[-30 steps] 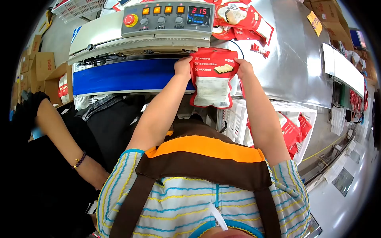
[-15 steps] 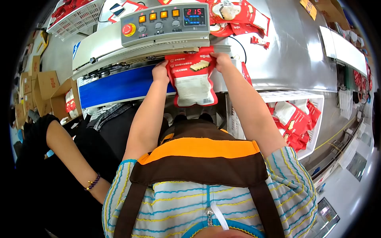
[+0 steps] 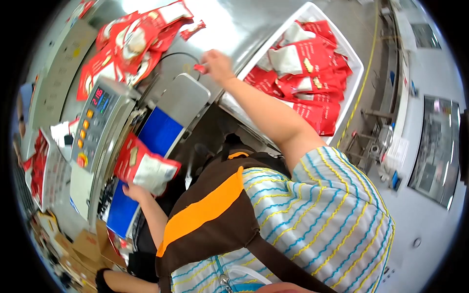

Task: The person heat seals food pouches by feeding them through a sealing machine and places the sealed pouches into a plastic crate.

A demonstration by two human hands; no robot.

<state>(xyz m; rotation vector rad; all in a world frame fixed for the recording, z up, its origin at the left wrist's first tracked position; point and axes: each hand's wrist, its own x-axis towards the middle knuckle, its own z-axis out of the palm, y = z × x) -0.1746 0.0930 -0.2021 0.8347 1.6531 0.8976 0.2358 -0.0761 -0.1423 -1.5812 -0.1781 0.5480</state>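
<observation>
A red and white snack pouch (image 3: 154, 173) lies along the blue conveyor belt (image 3: 159, 129) of the sealing machine, its top edge against the machine's side. My left hand (image 3: 137, 192) grips one edge of this pouch. Over the metal table, my right hand (image 3: 218, 66) is closed around a small red piece (image 3: 200, 69) poking out from the fingertips; its kind is hard to make out. Beyond the right hand, a small red packet (image 3: 192, 30) rests on the table.
The machine's control panel (image 3: 97, 117) has lit orange buttons and a red display. Several pouches (image 3: 134, 44) are piled on the table behind it. To the right, a white crate (image 3: 359, 73) holds many pouches. Another person's arm (image 3: 127, 282) shows at lower left.
The view has swung to the right. My right hand has left the pouch and moved over the table, where a small red piece shows in it. My left hand stays on the pouch.
</observation>
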